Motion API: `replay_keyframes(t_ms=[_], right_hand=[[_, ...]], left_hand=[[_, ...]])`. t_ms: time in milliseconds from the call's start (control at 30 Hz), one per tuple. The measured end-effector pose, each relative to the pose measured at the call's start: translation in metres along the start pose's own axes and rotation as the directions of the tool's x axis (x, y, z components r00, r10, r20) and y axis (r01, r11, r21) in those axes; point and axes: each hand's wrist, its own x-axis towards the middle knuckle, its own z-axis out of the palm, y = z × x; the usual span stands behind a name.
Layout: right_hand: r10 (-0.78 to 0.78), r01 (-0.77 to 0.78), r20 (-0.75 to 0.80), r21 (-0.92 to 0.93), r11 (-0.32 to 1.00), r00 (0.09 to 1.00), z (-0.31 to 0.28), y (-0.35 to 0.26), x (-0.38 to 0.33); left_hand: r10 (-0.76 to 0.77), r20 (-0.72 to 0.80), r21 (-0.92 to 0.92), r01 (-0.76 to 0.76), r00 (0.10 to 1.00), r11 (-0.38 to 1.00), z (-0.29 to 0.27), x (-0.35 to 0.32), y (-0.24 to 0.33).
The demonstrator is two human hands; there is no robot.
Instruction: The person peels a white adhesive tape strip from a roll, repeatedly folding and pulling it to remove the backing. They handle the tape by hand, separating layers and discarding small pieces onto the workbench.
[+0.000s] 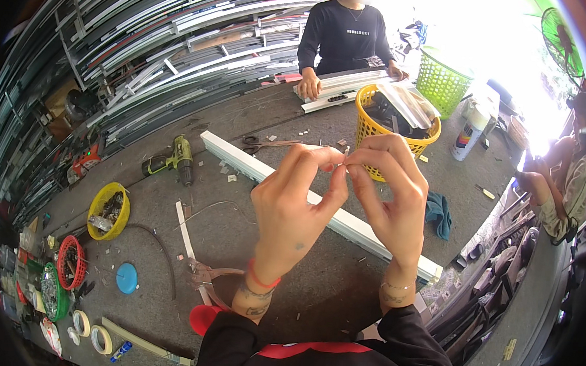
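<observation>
Black sleeves with a red stripe (316, 351) fill the lower centre of the frame, and both forearms rise from them. The left hand (296, 200) and right hand (390, 189) meet at mid-frame, thumbs and forefingers pinched together on a tiny piece (345, 166) too small to identify; the other fingers curl loosely. Behind the hands a white strip (240, 163) runs diagonally across the grey table (277, 115). A drill (173, 160) lies at left centre, a yellow basket (377, 128) just above the hands, scissors (262, 142) beside the strip. At upper centre, another person (343, 35) rests both hands on white profiles (342, 85).
</observation>
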Motion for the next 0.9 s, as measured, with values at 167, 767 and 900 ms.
replay_keyframes(t_ms=[167,767,900], right_hand=[[-0.084,0.091,0.041,-0.183,0.979,0.996,0.001,-0.004,-0.001],[0.065,-0.082,0.112,0.16,0.984,0.992,0.003,-0.002,-0.001],[0.057,-0.07,0.114,0.113,0.991,0.992,0.001,-0.002,0.0]], left_hand=[[0.032,0.011,0.121,-0.033,0.999,0.992,-0.003,0.0,0.002],[-0.325,0.241,-0.29,0.388,0.914,0.875,-0.019,0.001,-0.001],[-0.253,0.229,-0.216,0.302,0.94,0.928,-0.02,0.002,-0.003]])
